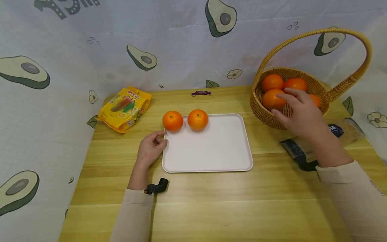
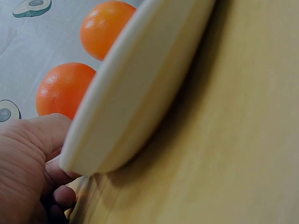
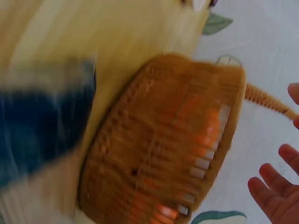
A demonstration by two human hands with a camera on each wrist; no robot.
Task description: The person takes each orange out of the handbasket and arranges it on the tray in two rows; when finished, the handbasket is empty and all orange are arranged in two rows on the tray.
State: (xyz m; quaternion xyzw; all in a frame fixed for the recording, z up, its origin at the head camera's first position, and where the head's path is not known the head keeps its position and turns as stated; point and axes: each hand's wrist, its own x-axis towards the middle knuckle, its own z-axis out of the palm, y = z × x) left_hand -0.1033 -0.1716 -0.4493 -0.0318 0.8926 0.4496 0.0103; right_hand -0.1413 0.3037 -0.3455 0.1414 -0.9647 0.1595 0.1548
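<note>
A white rectangular tray (image 1: 208,148) lies on the table with two oranges, one (image 1: 173,121) at its far left corner and another (image 1: 198,120) beside it on the far edge. My left hand (image 1: 150,149) pinches the tray's left rim between thumb and fingers; the left wrist view shows the rim (image 2: 112,74) between them. Over the wicker basket (image 1: 266,116) my right hand (image 1: 303,112) reaches with spread fingers, close above several oranges (image 1: 273,99) inside. In the right wrist view its fingers (image 3: 273,179) are parted and hold nothing.
The basket's tall handle (image 1: 314,31) arches above it. A clear-and-dark packet (image 1: 305,153) lies under my right forearm. At the back left sits a yellow mango snack bag (image 1: 125,107), and a purple wrapped candy (image 1: 201,93) lies near the avocado-print cloth (image 1: 181,40).
</note>
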